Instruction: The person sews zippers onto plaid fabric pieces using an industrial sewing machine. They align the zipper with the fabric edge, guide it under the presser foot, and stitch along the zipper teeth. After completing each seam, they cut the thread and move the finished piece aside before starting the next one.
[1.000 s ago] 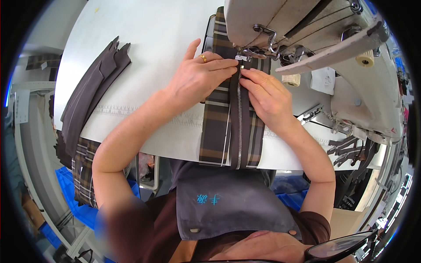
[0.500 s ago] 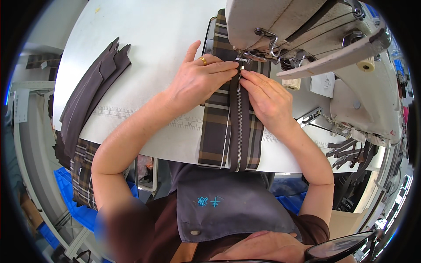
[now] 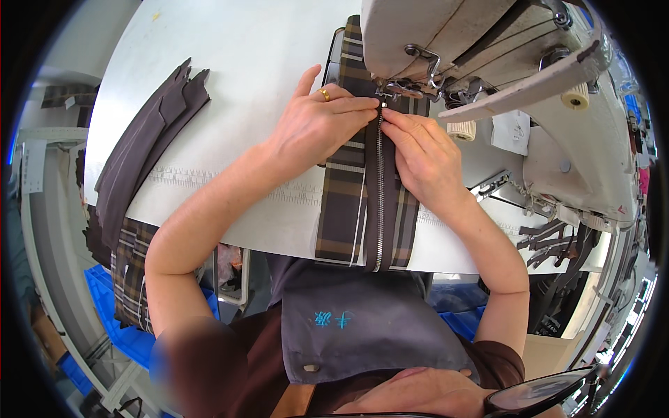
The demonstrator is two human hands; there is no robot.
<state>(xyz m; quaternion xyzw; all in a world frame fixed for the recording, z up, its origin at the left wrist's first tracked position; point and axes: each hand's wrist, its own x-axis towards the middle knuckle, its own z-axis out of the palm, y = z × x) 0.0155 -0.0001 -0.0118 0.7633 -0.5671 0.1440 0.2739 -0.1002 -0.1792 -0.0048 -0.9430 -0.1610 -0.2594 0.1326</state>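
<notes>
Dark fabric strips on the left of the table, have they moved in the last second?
No. The dark fabric strips lie in the same place against the ruler scale on the white tabletop.

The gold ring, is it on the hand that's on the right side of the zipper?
No, the gold ring is on the left hand, left of the zipper.

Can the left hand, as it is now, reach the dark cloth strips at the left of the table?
Probably yes: only white tabletop shows between the left hand and the dark cloth strips, though its fingertips are at the zipper and would have to leave it.
</notes>
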